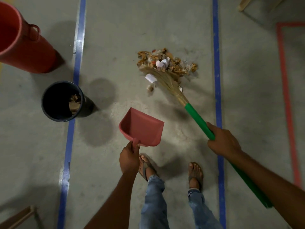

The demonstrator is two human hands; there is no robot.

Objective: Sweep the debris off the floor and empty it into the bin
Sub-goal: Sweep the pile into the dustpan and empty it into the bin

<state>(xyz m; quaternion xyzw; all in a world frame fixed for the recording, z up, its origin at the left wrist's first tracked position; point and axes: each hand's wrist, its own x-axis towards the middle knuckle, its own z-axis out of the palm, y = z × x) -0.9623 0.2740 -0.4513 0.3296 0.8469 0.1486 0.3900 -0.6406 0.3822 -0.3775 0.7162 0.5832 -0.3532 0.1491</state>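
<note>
- Right hand [222, 142] clamped around the green handle of the broom [198, 119], its straw bristles reaching toward eleven o'clock into the debris pile [166, 61].
- Left hand [129, 157] gripped the stub handle of the pink dustpan [143, 128].
- Grey concrete floor [115, 47] carried blue tape lines [217, 80]; a dark round bin [88, 105] stood at nine o'clock from the dustpan, with a red bucket [33, 50] beyond.

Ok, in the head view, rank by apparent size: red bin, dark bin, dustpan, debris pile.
red bin, though cropped at the edge
dark bin and debris pile, too alike to rank
dustpan, smallest, though held nearer
</note>
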